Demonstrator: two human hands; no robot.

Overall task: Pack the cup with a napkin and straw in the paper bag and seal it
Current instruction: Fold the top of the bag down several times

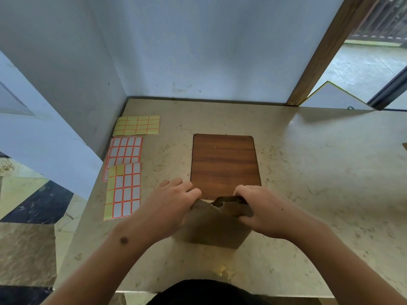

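So the brown paper bag (pixel 214 225) is sitting on the desk (pixel 308 172) in the lower middle of the frame, right at the near edge of that dark wood-grain panel (pixel 224 164) set into the desk top. Both hands are on its mouth: the left hand (pixel 174 203) has its fingers curled over the left corner of the top edge, and the right hand (pixel 257 208) is pinching the crumpled right side of the rim, so neither hand is anywhere near open, both are gripping paper. The rim looks ragged and scrunched between them, which makes me think it's being gathered or folded down for sealing, but that's a guess. Can't see into the bag at all, so no idea whether the cup, napkin and straw are in there; none of them show up anywhere on the desk. Handling-wise this is thin kraft paper, light and floppy, creases easily and will tear if you yank it, so holding the top edge at both corners like this seems the sensible grip, and keep the body upright if there's a cup inside. Over at the left of the frame there are three sticker sheets (pixel 123 190) with orange-bordered labels lying flat, probably what you'd seal it with.
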